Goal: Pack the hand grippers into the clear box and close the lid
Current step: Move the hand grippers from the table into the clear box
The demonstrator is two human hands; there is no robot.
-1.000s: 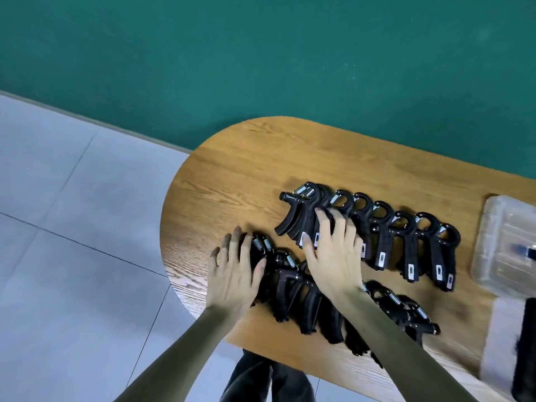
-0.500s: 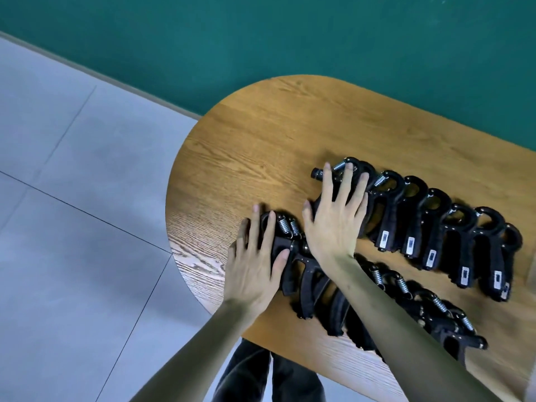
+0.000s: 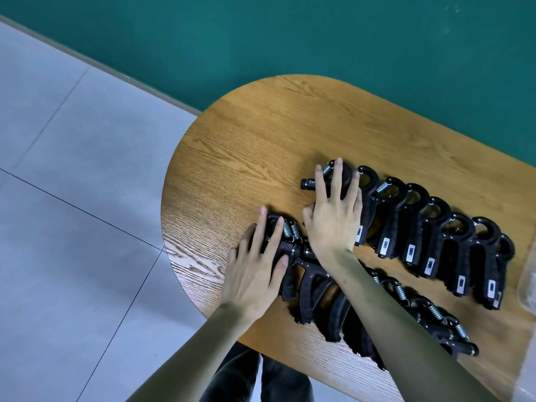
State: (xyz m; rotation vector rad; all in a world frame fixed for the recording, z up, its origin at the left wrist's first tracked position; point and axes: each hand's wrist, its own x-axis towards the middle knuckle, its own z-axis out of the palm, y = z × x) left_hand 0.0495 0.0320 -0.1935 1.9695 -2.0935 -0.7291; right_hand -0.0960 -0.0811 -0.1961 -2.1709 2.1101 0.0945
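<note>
Head view: black hand grippers lie in two rows on the rounded end of a wooden table (image 3: 261, 146). The far row (image 3: 429, 236) runs from the middle toward the right edge, loops pointing away and small white labels on the handle ends. The near row (image 3: 327, 303) lies closer to the table's front edge, overlapping, with metal springs showing. The right hand (image 3: 336, 219) rests flat, fingers straight and spread, on the leftmost gripper of the far row. The left hand (image 3: 255, 271) lies flat, fingers straight, on the leftmost gripper of the near row, thumb against its handle. A sliver of the clear box (image 3: 528, 280) shows at the right edge, just beside the far row's last gripper. Beyond the table are grey floor tiles (image 3: 72, 213) and a green wall (image 3: 261, 39).
</note>
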